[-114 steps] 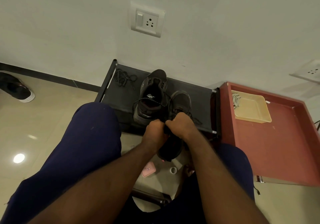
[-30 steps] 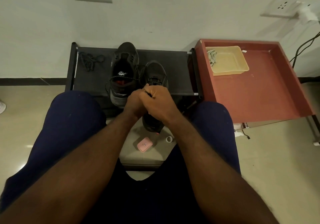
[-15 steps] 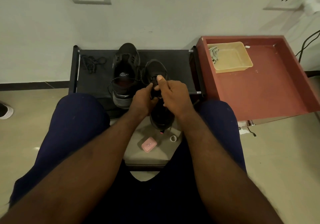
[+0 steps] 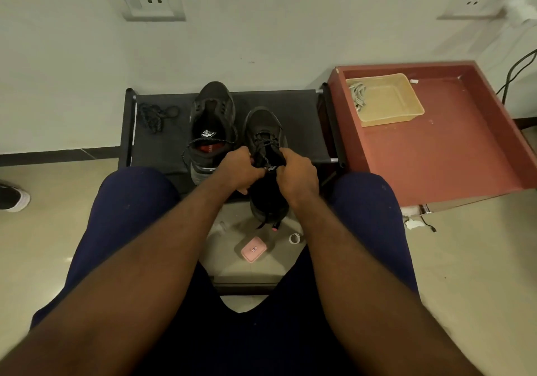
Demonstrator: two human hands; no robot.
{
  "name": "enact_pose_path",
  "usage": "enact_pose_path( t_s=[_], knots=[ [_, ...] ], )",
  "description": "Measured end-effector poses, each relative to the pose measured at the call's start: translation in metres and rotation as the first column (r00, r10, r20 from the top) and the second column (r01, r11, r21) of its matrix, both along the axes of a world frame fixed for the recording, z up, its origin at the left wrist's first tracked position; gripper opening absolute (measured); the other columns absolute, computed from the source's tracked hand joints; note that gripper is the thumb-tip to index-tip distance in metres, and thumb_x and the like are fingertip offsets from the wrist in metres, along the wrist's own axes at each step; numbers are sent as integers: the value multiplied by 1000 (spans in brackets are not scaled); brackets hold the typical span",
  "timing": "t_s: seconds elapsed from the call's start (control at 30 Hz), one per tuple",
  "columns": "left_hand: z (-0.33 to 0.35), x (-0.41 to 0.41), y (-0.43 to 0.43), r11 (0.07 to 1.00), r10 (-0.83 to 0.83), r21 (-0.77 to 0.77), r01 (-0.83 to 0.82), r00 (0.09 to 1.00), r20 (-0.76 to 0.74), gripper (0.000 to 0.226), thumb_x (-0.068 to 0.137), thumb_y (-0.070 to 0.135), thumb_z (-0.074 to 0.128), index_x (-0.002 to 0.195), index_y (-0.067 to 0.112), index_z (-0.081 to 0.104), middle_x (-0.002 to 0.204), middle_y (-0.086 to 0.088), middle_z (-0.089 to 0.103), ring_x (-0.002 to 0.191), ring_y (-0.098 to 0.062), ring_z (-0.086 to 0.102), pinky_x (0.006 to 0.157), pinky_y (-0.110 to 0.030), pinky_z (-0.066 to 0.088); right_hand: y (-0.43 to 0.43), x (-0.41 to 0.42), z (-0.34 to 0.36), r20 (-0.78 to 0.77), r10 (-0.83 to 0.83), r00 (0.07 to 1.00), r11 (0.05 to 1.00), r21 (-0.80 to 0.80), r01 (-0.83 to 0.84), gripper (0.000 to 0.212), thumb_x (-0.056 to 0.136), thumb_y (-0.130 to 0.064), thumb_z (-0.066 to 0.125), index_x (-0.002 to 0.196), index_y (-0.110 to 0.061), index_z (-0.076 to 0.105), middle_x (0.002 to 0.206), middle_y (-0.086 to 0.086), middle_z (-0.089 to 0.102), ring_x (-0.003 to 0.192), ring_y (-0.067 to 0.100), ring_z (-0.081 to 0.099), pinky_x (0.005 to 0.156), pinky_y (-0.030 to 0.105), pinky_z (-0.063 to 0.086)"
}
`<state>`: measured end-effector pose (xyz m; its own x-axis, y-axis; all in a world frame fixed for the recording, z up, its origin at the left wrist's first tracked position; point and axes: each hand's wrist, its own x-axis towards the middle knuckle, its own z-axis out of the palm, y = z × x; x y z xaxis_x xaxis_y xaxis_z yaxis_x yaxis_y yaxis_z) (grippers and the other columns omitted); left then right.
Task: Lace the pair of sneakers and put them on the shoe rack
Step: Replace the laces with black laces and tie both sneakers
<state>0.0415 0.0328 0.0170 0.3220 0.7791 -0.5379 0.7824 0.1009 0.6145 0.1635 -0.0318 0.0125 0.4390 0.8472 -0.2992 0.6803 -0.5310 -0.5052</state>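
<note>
Shoe rack (image 4: 302,125) at the wall: loose lace (image 4: 155,115) coiled at its left end, first sneaker (image 4: 212,125) standing beside it. Left hand (image 4: 238,169), fingers curled, grips second sneaker (image 4: 264,131) at its laces. The sneaker sits between both hands, toe over the rack. Right hand (image 4: 296,175) grips its other side likewise.

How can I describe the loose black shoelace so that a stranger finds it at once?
Find the black shoe rack against the white wall. At its left end, left of the sneaker standing alone on it, lies the loose shoelace. It alone is a tangled heap of cord, threaded through no shoe.
</note>
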Motion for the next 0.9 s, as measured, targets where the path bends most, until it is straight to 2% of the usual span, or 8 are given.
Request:
enact_pose_path(
  t_s=[0.1,0.2,0.37,0.5,0.67,0.73,0.8,0.9],
  knots=[
    [21,3,7,998,26,52,-28,999,29,16,92,23,65,93,9,57,78,-11,65,60,-20,65,51,-30,58,1,1,-2,-34,-49,998,996,71,52,45,92,-11,43,129,-30,61,111,10,70,103,34,63,86,42,54],
    [49,4,18,981,94,154,-114,987,128,30,102,34,50,94,7,61,70,-9,66,54,-16,64,47,-24,51,5,0,-7,-77,-80,994,990,110,88,51,91,-11,43,134,-34,59,114,6,71,103,30,65,87,40,55],
    [90,4,17,974,190,36,-223,895,404,30,105,29,46,97,7,64,64,-2,59,46,-9,55,44,-21,46,18,-1,-8,-56,-125,991,977,166,133,48,90,-13,43,128,-34,63,110,5,72,100,31,65,82,38,55],
    [99,8,12,977,195,-11,-215,863,467,23,101,26,53,94,10,69,65,3,58,51,-6,52,47,-17,42,20,-4,-12,-110,-111,988,974,188,130,33,92,-17,50,117,-28,69,100,2,72,94,26,66,79,36,54],
    [88,15,11,941,188,184,-282,894,407,18,94,21,64,84,13,77,82,1,72,79,-13,69,73,-26,58,25,0,4,-327,-88,941,921,333,202,21,91,-17,57,106,-18,72,89,0,71,82,15,67,79,37,58],
    [88,17,11,956,221,59,-286,841,493,21,96,17,62,90,1,74,77,-1,68,67,-7,64,63,-18,53,27,-2,22,-595,8,803,866,406,292,20,94,-22,53,91,-18,73,77,1,68,72,15,62,74,40,54],
    [88,19,12,941,323,-123,-315,727,605,24,98,17,60,95,-5,70,77,-7,64,63,-9,58,60,-19,51,27,-5,37,-831,108,545,866,348,359,30,98,-31,48,82,-22,72,75,-2,67,76,15,58,79,44,48],
    [85,22,17,858,509,-334,-390,555,658,18,99,17,59,95,2,67,71,-5,66,57,-11,58,52,-20,50,20,-1,45,-920,171,353,904,289,315,35,105,-38,44,103,-15,70,80,-1,68,79,15,62,83,37,52]
  ],
)
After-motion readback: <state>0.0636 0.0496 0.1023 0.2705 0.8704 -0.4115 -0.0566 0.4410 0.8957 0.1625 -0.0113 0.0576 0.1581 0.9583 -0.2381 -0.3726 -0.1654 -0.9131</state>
